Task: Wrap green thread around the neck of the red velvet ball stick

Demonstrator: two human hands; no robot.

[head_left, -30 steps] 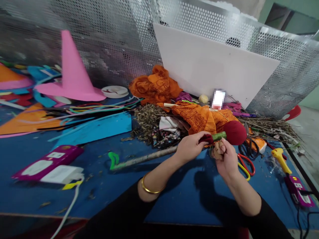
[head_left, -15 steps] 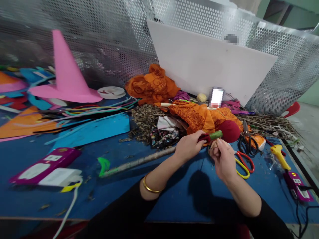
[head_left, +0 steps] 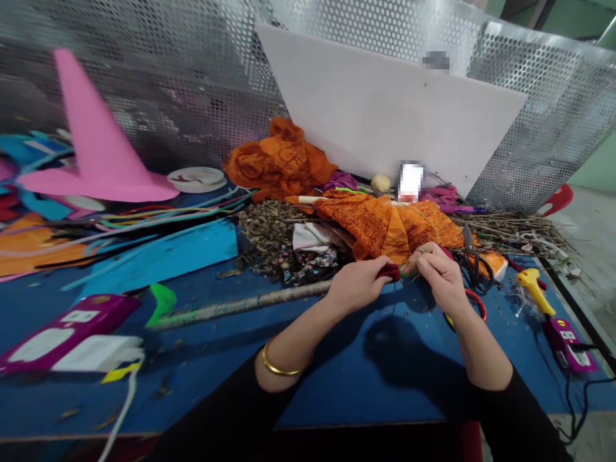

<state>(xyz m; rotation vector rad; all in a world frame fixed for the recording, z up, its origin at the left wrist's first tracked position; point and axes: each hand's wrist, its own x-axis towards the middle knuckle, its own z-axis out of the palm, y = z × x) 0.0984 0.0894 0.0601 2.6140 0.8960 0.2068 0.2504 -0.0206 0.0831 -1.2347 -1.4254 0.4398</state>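
Note:
My left hand is closed around a long greyish stick, near its right end, where dark red cloth shows at the fingertips. The stick slants across the table, and a green curved piece sits at its far left end. Close by on the right, my right hand is pinched at the stick's green tip, apparently on a thin tan string; its fingers partly hide both. Behind that hand the dark red ball is mostly covered. Orange patterned cloth lies just beyond both hands.
Black scissors, red-and-yellow-handled scissors and a yellow glue gun lie right. Purple power strips sit on both sides. A pink cone hat, blue sheet and dry twigs surround the work. A white board leans behind.
My right hand has lifted and turned over the stick's tip, now covering most of the green end and red ball. My left hand keeps its hold. The whole view has shifted slightly.

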